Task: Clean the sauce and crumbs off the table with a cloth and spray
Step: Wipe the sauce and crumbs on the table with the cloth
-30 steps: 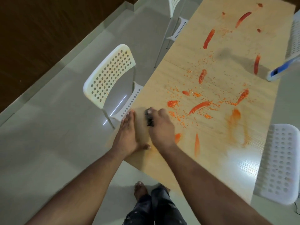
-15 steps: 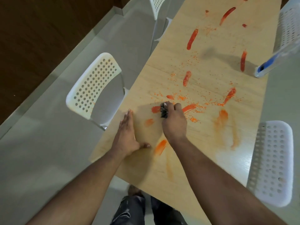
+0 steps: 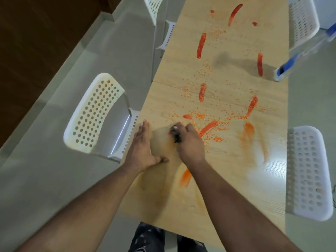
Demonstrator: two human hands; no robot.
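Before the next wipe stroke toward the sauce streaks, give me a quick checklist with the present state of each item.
1. Cloth gripped by right hand: ok.
2. Left hand flat on the table, bracing: ok.
3. Nearest sauce streak and crumbs just beyond the right hand, nothing between: ok.
4. Near sauce smear by the right forearm wiped: not ok.
5. Spray bottle on the table, away from the stroke: ok.
6. Cloth clean enough to lift sauce: cannot tell, mostly hidden.
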